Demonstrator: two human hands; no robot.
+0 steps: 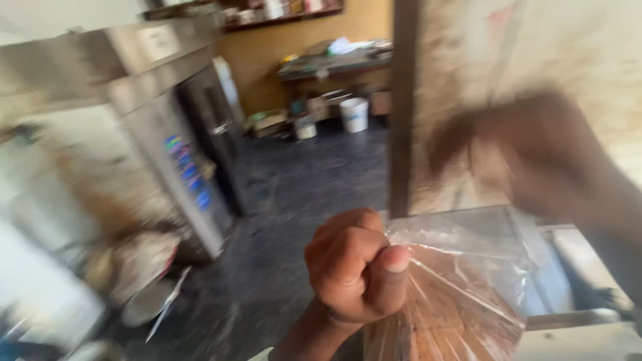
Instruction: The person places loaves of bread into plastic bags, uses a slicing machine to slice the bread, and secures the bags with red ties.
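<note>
1. A tall metal oven (pixel 180 134) with a brushed steel face is seen at the left, above a dark mottled floor (pixel 301 194).
2. A white bucket (pixel 354 114) is set far back by the ochre wall.
3. The left hand (pixel 354 267) is clenched in a fist, its grip clamped on the gathered neck of a clear, crinkled plastic bag (pixel 461 281) holding brown sliced bread, low and right of centre.
4. The right hand (pixel 535 154) is blurred above the bag; its grip cannot be told.
</note>
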